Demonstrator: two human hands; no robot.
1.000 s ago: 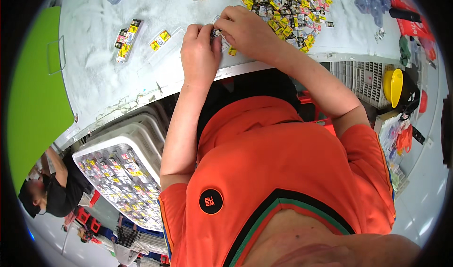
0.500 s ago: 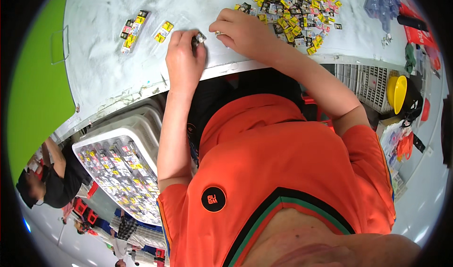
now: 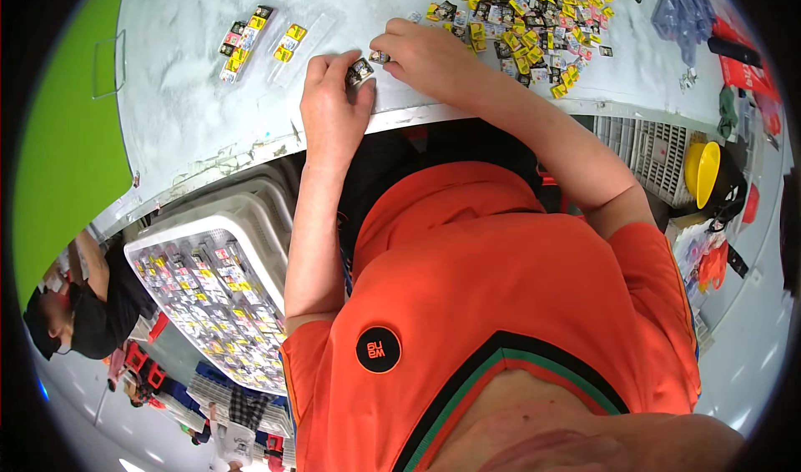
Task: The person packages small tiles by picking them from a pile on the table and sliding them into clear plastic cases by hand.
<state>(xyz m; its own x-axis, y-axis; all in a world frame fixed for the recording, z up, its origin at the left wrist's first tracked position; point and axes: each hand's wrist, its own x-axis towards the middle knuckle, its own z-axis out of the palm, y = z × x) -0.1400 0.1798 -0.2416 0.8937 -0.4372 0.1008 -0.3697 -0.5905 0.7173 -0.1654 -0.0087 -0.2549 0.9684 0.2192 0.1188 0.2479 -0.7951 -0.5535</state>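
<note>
Between thumb and fingers, my left hand [image 3: 335,97] grips a small black-and-white printed piece [image 3: 359,72] just above the table's near edge. Close by on the right, my right hand [image 3: 430,59] pinches another small dark printed piece [image 3: 380,57]. The two pieces are near each other but apart. Left of my hands lies a clear plastic tray [image 3: 313,42] with a few yellow pieces [image 3: 289,43] in it. Farther left, a filled clear tray [image 3: 246,44] holds a row of black, pink and yellow pieces. A large loose pile of similar pieces [image 3: 534,30] spreads beyond my right hand.
Empty clear trays [image 3: 674,17] are heaped at the far right of the table [image 3: 183,122]. A green panel [image 3: 67,138] borders the left. Below the table edge stands a white crate [image 3: 250,251] full of filled trays. A co-worker [image 3: 88,305] is at the lower left.
My left hand has turned slightly, so the face of its piece shows more. My right hand's piece is now in clearer view. The view has shifted a little.
</note>
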